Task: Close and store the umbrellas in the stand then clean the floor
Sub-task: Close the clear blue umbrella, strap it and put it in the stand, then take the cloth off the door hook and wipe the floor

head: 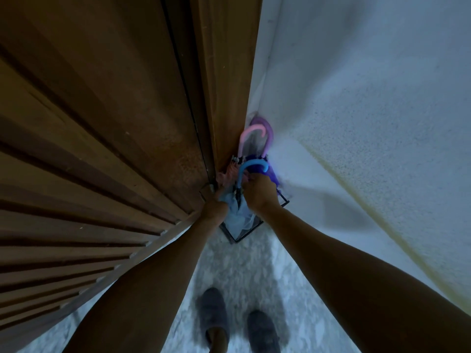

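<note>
The blue umbrella is gripped by both hands — left hand around its bunched canopy, right hand near the shaft — and is partly lowered into the stand beside the pink umbrella. Loose fabric could be snagged on the wire rim, or the light stand tipped against the door.

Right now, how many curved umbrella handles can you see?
3: purple handle nearest the corner, pink handle just before it, blue handle above the right hand. Others may be hidden.

Stand mostly hidden behind hands; left hand fingers hidden.
</note>
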